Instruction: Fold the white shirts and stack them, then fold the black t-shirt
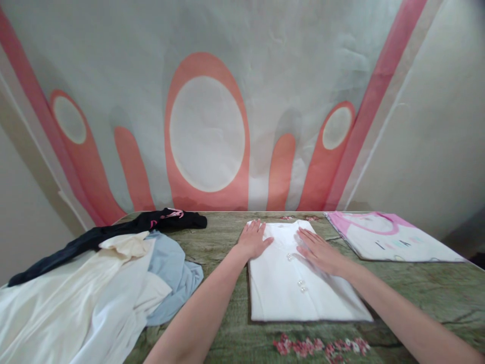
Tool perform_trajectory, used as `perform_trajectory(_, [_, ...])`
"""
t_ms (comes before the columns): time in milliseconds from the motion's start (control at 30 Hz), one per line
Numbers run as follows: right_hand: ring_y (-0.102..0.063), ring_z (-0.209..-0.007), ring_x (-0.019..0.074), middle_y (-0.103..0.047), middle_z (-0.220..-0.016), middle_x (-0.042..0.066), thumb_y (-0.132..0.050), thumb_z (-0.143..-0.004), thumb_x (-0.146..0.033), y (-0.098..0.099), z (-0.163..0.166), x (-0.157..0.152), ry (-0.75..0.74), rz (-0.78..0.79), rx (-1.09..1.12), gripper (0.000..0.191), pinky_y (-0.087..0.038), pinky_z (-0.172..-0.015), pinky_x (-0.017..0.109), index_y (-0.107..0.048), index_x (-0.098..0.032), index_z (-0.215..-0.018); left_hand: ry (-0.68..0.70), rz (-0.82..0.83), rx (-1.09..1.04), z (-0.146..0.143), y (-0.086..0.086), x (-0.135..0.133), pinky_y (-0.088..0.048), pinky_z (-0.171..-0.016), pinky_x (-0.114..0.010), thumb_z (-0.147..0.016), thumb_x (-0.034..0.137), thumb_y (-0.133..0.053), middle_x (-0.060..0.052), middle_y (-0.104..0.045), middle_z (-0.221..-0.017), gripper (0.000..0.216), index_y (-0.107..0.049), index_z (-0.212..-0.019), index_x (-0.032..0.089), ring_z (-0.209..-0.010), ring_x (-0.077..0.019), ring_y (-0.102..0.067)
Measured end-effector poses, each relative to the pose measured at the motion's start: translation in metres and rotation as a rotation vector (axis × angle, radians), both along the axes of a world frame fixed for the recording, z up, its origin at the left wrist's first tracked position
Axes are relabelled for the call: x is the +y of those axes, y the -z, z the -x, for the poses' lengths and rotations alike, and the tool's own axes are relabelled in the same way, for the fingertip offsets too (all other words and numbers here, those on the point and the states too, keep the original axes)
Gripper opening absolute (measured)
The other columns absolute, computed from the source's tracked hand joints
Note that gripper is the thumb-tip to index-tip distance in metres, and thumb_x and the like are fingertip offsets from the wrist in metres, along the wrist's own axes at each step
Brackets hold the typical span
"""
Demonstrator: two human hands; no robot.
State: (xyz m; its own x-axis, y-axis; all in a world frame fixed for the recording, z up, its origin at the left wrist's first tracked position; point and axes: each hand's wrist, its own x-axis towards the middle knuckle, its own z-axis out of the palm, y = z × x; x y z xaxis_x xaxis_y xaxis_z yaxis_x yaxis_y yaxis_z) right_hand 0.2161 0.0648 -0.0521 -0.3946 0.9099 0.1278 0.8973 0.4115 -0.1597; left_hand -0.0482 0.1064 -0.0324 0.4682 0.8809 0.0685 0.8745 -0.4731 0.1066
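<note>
A white shirt (280, 298) with pearl-like buttons down its front lies folded into a neat rectangle in front of me. My left hand (253, 239) rests flat on its upper left corner, fingers stretched out. On the upper right part of the shirt lies my right hand (320, 251), palm down with the fingers extended. Neither hand grips the cloth. The collar end points away from me, between the two hands.
Loose cream and white garments (71, 288), a light blue garment (168, 273) and a black one (91, 242) are heaped at the left. Folded pink-and-white shirts (394, 240) lie at the right. The table (227, 328) has a green wood-look, flower-printed cover; a patterned backdrop (208, 30) stands behind.
</note>
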Motion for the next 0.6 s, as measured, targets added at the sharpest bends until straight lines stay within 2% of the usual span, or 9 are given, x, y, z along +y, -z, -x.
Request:
perform_trajectory(67, [-0.017, -0.135, 0.0242, -0.019, -0.147, 0.01, -0.023, -0.088, -0.057, -0.001, -0.004, -0.015, -0.029, 0.016, 0.007, 0.068, -0.019, -0.109, 0.043, -0.022, -0.014, -0.142, -0.012, -0.032, 0.02, -0.002, -0.01, -0.004, -0.009, -0.108, -0.044, -0.089, 0.053, -0.024, -0.013, -0.014, -0.148, 0.065, -0.022, -0.139, 0.012, -0.136, -0.0263, -0.009])
perform_trajectory(167, [-0.017, -0.135, 0.0242, -0.02, -0.147, 0.01, -0.026, -0.088, -0.056, -0.001, -0.01, -0.033, -0.044, 0.025, 0.016, 0.069, -0.019, -0.11, 0.042, -0.023, -0.013, -0.141, 0.002, -0.018, 0.062, -0.012, -0.037, -0.019, -0.01, -0.107, -0.047, -0.087, 0.044, -0.039, -0.014, -0.013, -0.148, 0.061, -0.025, -0.138, 0.013, -0.135, -0.0283, -0.01])
perform_trajectory(267, [-0.016, -0.135, 0.0235, -0.02, -0.147, 0.011, -0.026, -0.088, -0.056, -0.001, -0.014, -0.043, -0.049, 0.025, 0.007, 0.068, -0.018, -0.11, 0.042, -0.024, -0.013, -0.141, 0.135, 0.153, 0.072, -0.029, -0.064, -0.05, -0.017, -0.104, -0.051, -0.087, 0.047, -0.037, -0.015, -0.022, -0.145, 0.06, -0.028, -0.136, 0.015, -0.133, -0.0293, -0.02])
perform_trajectory(333, [-0.016, -0.135, 0.0227, -0.02, -0.147, 0.011, -0.026, -0.089, -0.055, -0.001, -0.014, -0.046, -0.053, 0.018, 0.003, 0.067, -0.018, -0.11, 0.042, -0.024, -0.014, -0.141, 0.226, 0.263, 0.069, -0.041, -0.071, -0.077, -0.019, -0.101, -0.056, -0.086, 0.058, -0.03, -0.015, -0.022, -0.145, 0.065, -0.027, -0.137, 0.018, -0.131, -0.0328, -0.022])
perform_trajectory(400, [-0.017, -0.135, 0.0225, -0.02, -0.147, 0.011, -0.025, -0.089, -0.056, -0.003, -0.013, -0.048, -0.049, 0.013, 0.007, 0.067, -0.018, -0.11, 0.042, -0.024, -0.014, -0.141, 0.267, 0.311, 0.055, -0.049, -0.067, -0.102, -0.019, -0.098, -0.061, -0.084, 0.066, -0.024, -0.013, -0.013, -0.148, 0.072, -0.021, -0.14, 0.021, -0.132, -0.0377, -0.016])
perform_trajectory(467, [-0.017, -0.135, 0.0224, -0.021, -0.147, 0.01, -0.024, -0.089, -0.056, -0.005, -0.011, -0.049, -0.032, 0.013, 0.01, 0.066, -0.018, -0.11, 0.042, -0.025, -0.015, -0.141, 0.305, 0.301, 0.044, -0.051, -0.056, -0.121, -0.016, -0.098, -0.063, -0.082, 0.069, -0.021, -0.011, -0.006, -0.149, 0.075, -0.016, -0.142, 0.024, -0.132, -0.0401, -0.01])
perform_trajectory(600, [-0.018, -0.134, 0.0228, -0.023, -0.146, 0.011, -0.022, -0.089, -0.056, -0.006, -0.008, -0.053, 0.016, 0.009, 0.01, 0.067, -0.017, -0.11, 0.042, -0.026, -0.014, -0.14, 0.373, 0.182, 0.054, -0.04, -0.036, -0.131, -0.008, -0.101, -0.061, -0.085, 0.066, -0.017, -0.008, -0.005, -0.149, 0.07, -0.012, -0.142, 0.027, -0.134, -0.0359, -0.004])
